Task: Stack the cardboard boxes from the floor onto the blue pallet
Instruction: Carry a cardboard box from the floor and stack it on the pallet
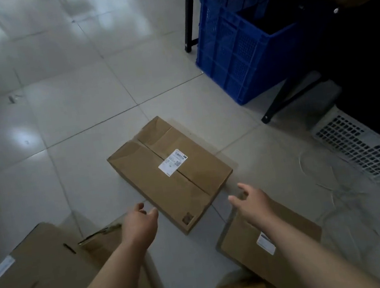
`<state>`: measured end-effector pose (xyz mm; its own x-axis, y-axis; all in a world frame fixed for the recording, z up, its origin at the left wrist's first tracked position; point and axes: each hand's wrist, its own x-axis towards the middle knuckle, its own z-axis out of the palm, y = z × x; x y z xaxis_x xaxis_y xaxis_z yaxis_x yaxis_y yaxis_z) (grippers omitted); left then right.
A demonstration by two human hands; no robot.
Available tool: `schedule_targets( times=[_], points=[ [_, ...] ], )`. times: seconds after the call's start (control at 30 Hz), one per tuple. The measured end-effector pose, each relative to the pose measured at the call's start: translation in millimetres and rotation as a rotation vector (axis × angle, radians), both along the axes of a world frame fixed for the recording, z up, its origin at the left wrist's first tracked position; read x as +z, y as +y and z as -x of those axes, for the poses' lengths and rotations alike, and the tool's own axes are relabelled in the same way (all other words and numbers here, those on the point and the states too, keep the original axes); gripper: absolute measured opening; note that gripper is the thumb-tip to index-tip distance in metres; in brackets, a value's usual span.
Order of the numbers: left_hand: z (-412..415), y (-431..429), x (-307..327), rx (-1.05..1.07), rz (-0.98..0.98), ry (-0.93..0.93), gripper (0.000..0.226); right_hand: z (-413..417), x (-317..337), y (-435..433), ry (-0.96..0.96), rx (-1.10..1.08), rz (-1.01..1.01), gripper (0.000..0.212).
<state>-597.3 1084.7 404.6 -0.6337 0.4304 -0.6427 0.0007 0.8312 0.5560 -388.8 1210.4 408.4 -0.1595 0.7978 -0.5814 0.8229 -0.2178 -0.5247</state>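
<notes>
1. Dead centre on the tiled floor [67,107] lies a flat cardboard box [171,171], white label up
2. left hand [140,221] just beside its 7 o'clock edge, fingers loose, holding nothing
3. right hand [251,200] near its 5 o'clock corner, also spread and empty
4. another box [31,278] at 7 o'clock, third box [248,246] at 5, blue crate [232,51] at 1

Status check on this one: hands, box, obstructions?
Left hand and right hand open, empty. Middle box flat on floor, near end between them, not yet gripped. Left box and right box under the forearms; nothing blocking.
</notes>
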Motion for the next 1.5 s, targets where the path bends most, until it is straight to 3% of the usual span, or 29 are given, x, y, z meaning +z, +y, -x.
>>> schedule_targets(
  times=[0.33, 0.6, 0.73, 0.9, 1.03, 1.23, 1.5],
  points=[
    [-15.4, 65.7, -212.2, 0.101, 0.055, -0.046, 0.058, 15.0, -212.4, 99.6, -0.150, 0.037, -0.073, 0.065],
    [-3.0, 88.5, -338.7, 0.275, 0.039, -0.092, 0.079, 30.8, -333.3, 158.4, -0.149, -0.028, -0.162, 0.074],
    [3.0, 95.3, -369.1, 0.329, 0.044, -0.108, 0.079, 39.3, -372.2, 175.9, -0.140, 0.000, -0.126, 0.082],
    [10.2, 95.5, -387.7, 0.345, 0.023, -0.122, 0.077, 42.5, -384.0, 191.2, -0.286, 0.082, -0.164, 0.097],
    [20.2, 86.1, -386.2, 0.376, 0.067, -0.085, 0.095, 44.5, -377.7, 179.8, -0.308, 0.093, -0.097, 0.098],
    [47.5, 39.2, -381.7, 0.408, 0.120, 0.017, 0.100, 53.0, -392.6, 138.4, -0.114, 0.002, 0.089, 0.111],
    [55.9, 10.8, -385.7, 0.534, -0.023, -0.068, 0.108, 65.5, -399.6, 113.5, 0.096, -0.019, 0.094, 0.095]
  ],
)
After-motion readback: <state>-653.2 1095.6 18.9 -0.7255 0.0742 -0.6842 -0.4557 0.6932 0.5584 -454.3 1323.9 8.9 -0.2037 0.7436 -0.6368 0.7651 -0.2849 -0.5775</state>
